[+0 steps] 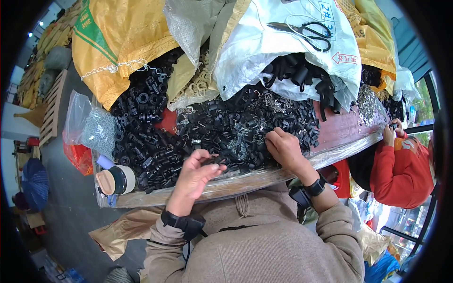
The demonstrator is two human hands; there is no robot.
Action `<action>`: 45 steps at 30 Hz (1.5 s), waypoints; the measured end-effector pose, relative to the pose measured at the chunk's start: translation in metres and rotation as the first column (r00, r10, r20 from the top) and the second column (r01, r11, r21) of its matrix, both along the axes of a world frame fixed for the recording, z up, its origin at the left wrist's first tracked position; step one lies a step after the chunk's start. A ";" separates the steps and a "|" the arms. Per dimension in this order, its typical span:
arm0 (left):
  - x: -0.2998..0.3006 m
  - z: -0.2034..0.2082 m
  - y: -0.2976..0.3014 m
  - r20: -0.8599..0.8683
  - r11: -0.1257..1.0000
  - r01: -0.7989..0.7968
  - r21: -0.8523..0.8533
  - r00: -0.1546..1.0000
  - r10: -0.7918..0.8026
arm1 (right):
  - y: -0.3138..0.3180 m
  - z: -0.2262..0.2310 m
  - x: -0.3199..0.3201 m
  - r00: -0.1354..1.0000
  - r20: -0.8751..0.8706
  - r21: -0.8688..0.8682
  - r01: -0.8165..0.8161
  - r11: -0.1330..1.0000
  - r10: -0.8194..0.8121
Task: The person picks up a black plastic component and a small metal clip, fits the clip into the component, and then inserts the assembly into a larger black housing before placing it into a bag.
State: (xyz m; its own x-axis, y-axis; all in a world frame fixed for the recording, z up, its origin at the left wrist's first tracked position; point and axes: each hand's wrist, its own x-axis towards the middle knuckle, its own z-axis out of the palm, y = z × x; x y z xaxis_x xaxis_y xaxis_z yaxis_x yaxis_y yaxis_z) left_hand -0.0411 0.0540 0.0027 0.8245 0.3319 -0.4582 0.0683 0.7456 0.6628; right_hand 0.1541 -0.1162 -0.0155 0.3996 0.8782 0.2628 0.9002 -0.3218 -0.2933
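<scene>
Black plastic parts [222, 126], small, blocky; loosely heaped

I get black on the small plastic parts [203, 127] heaped across the work, with silvery metal fittings [370, 101] glinting brightly against them. The loop-shaped pieces [200, 80] reach me as cream, and the bare tabletop [339, 128] as dull red. I see a yellow sack [141, 23] with a green printed patch, a white sack [245, 52] printed in blue and red, and scissors [296, 29] with black handles. My feed also gives me grey-blue pellets [100, 132], a cup [107, 182] with a tan lid, a plain beige-brown sweater [273, 250], black wrist straps [315, 186], a co-worker's red top [398, 174] and a navy umbrella [35, 184] patterned with thin pale lines.
</scene>
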 end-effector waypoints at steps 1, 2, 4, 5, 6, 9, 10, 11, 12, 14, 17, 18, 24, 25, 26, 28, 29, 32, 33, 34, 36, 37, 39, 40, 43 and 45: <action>0.002 -0.001 -0.005 0.004 0.998 0.009 -0.068 1.000 -0.009 | -0.002 0.002 0.000 0.993 -0.117 0.072 0.019 0.997 -0.010; 0.004 -0.001 -0.008 0.007 0.998 0.007 -0.065 1.000 -0.007 | -0.003 0.004 0.000 0.972 -0.234 0.143 0.046 0.989 -0.012; 0.008 -0.001 -0.012 -0.027 0.995 0.054 -0.088 0.998 -0.057 | -0.004 0.007 -0.001 0.939 -0.345 0.216 0.081 0.973 -0.002; 0.010 -0.001 -0.013 -0.044 0.992 0.078 -0.099 0.996 -0.083 | -0.004 0.009 -0.002 0.905 -0.425 0.216 0.121 0.969 -0.019; 0.014 0.001 -0.015 -0.043 0.992 0.079 -0.093 0.996 -0.083 | -0.004 0.011 -0.003 0.864 -0.502 0.214 0.162 0.963 -0.034; 0.027 0.009 -0.019 -0.033 0.978 0.198 -0.063 0.979 -0.200 | -0.008 0.012 -0.004 0.718 -0.695 0.187 0.229 0.955 -0.036; 0.032 0.009 -0.022 -0.033 0.978 0.200 -0.059 0.979 -0.203 | -0.009 0.012 -0.004 0.603 -0.797 0.159 0.248 0.956 -0.024; 0.038 0.009 -0.026 -0.045 0.976 0.217 0.003 0.975 -0.217 | -0.010 0.012 -0.005 0.473 -0.881 0.129 0.261 0.957 -0.011; 0.043 0.010 -0.031 -0.059 0.970 0.233 0.065 0.972 -0.230 | -0.011 0.012 -0.006 0.473 -0.881 0.132 0.263 0.956 -0.008; 0.054 0.010 -0.039 -0.073 0.959 0.252 0.127 0.967 -0.244 | -0.010 0.015 -0.012 0.231 -0.971 0.131 0.303 0.944 0.060; 0.068 0.009 -0.049 0.003 0.919 0.203 0.337 0.976 -0.217 | -0.009 0.018 -0.019 0.029 -0.992 0.122 0.318 0.940 0.119; 0.070 0.008 -0.051 0.001 0.918 0.207 0.338 0.975 -0.221 | -0.009 0.019 -0.022 -0.047 -0.989 0.118 0.309 0.944 0.139; 0.076 -0.002 -0.054 -0.048 0.673 0.161 0.722 0.982 -0.183 | -0.009 0.014 -0.022 -0.311 -0.932 0.069 0.356 0.932 0.187; 0.076 -0.003 -0.054 -0.050 0.633 0.151 0.759 0.983 -0.175 | -0.009 0.013 -0.023 -0.315 -0.929 0.072 0.365 0.928 0.196; 0.077 -0.004 -0.054 -0.052 0.632 0.153 0.760 0.983 -0.177 | -0.009 0.013 -0.025 -0.319 -0.926 0.076 0.373 0.925 0.205; 0.077 -0.005 -0.054 -0.064 0.675 0.171 0.718 0.982 -0.180 | -0.009 0.012 -0.025 -0.323 -0.922 0.081 0.379 0.922 0.214; 0.077 -0.006 -0.054 -0.070 0.696 0.178 0.695 0.981 -0.181 | -0.010 0.012 -0.025 -0.270 -0.941 0.094 0.370 0.924 0.204; 0.078 -0.010 -0.054 -0.096 0.787 0.194 0.586 0.981 -0.170 | -0.010 0.012 -0.025 -0.162 -0.970 0.118 0.350 0.929 0.184; 0.079 -0.009 -0.054 -0.110 0.827 0.199 0.526 0.980 -0.166 | -0.010 0.013 -0.026 0.000 -0.988 0.146 0.336 0.930 0.155; 0.079 -0.008 -0.054 -0.110 0.827 0.199 0.525 0.980 -0.166 | -0.010 0.015 -0.026 0.162 -0.979 0.172 0.318 0.932 0.125; 0.081 -0.004 -0.053 -0.123 0.916 0.225 0.334 0.973 -0.194 | -0.011 0.015 -0.025 0.319 -0.943 0.193 0.297 0.935 0.093; 0.081 -0.003 -0.053 -0.128 0.944 0.232 0.233 0.970 -0.207 | -0.011 0.014 -0.024 0.550 -0.829 0.282 0.247 0.927 0.105; 0.081 -0.006 -0.049 -0.140 0.956 0.237 0.176 0.967 -0.214 | -0.011 0.013 -0.021 0.888 -0.446 0.410 0.091 0.908 0.113; 0.081 -0.008 -0.047 -0.152 0.963 0.240 0.119 0.963 -0.222 | -0.012 0.013 -0.020 0.888 -0.447 0.410 0.090 0.908 0.113; 0.082 -0.008 -0.048 -0.164 0.967 0.245 0.074 0.959 -0.230 | -0.014 0.014 -0.017 0.811 -0.583 0.352 0.200 0.914 0.047; 0.082 -0.007 -0.049 -0.165 0.964 0.247 0.100 0.959 -0.229 | -0.015 0.016 -0.017 0.755 -0.655 0.307 0.226 0.925 0.033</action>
State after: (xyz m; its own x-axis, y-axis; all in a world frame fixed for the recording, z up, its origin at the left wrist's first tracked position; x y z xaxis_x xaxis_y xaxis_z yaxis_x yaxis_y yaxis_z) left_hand 0.0412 0.0045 -0.0047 0.8108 0.1936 -0.5523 0.3398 0.6127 0.7136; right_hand 0.1373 -0.1309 0.0001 0.6618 0.7254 0.1891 0.4261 -0.1565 -0.8910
